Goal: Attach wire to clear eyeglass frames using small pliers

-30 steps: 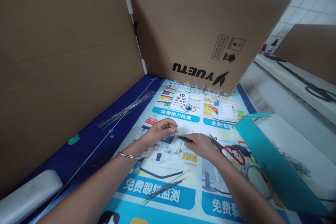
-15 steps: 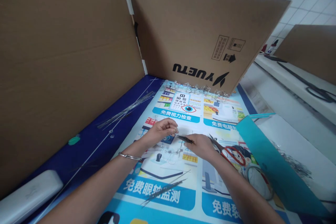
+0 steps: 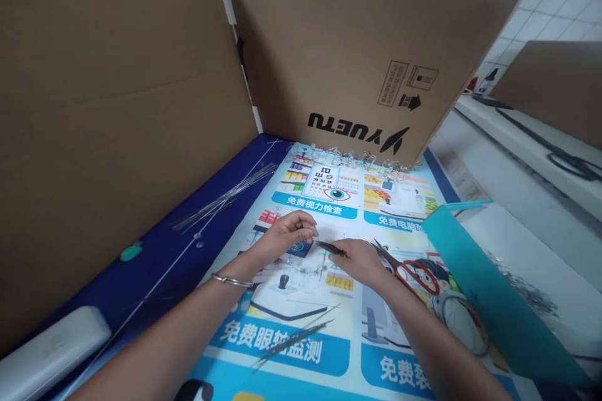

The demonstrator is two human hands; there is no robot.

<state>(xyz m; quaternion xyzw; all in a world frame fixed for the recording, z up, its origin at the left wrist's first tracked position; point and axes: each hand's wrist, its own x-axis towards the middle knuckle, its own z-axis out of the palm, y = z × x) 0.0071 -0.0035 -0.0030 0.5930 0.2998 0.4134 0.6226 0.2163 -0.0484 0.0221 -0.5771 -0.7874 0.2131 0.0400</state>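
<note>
My right hand (image 3: 357,258) is closed round small dark pliers (image 3: 330,247), whose tip points left toward the fingertips of my left hand (image 3: 291,232). The left fingers are curled and pinched together over the printed poster; what they hold is too small to make out. Thin wire and clear bits (image 3: 313,263) show just below the two hands. Nearer the front, a bundle of thin wires (image 3: 296,341) lies on the poster. Red-handled scissors (image 3: 414,277) rest right of my right hand, beside a round roll (image 3: 463,324).
Cardboard panels (image 3: 367,31) stand at the back and left. Clear beaded wire pieces (image 3: 348,156) line the back panel's foot. More wires (image 3: 226,197) lie at left, near a white case (image 3: 56,341). A teal-edged box (image 3: 498,301) holding wire pieces sits at right.
</note>
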